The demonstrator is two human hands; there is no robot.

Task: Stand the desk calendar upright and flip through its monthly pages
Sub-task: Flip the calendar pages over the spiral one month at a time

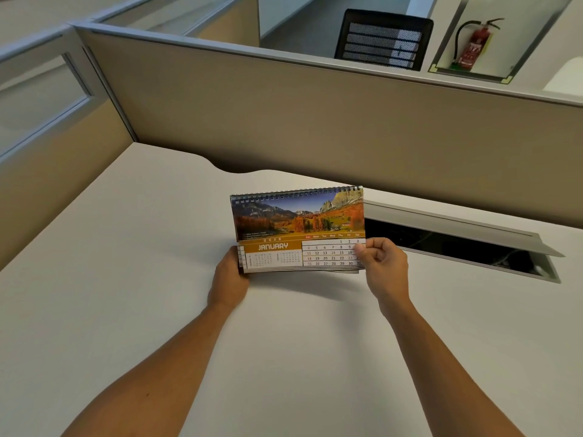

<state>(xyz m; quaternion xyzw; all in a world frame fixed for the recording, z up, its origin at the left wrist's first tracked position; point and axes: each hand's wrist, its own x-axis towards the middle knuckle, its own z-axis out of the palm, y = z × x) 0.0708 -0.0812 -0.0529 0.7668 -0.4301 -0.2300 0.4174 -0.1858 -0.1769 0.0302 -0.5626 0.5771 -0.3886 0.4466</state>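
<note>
Fingers of our left hand (230,275) wrap the desk calendar (299,230) at its lower left corner. Its January page faces us, long axis running left-right, spiral binding on top, raised just over the white desk (126,247). Our right hand (380,263) pinches the page's lower right edge, nearest for flipping up.

Desk calendar (298,230) between both hands, January page up.
</note>
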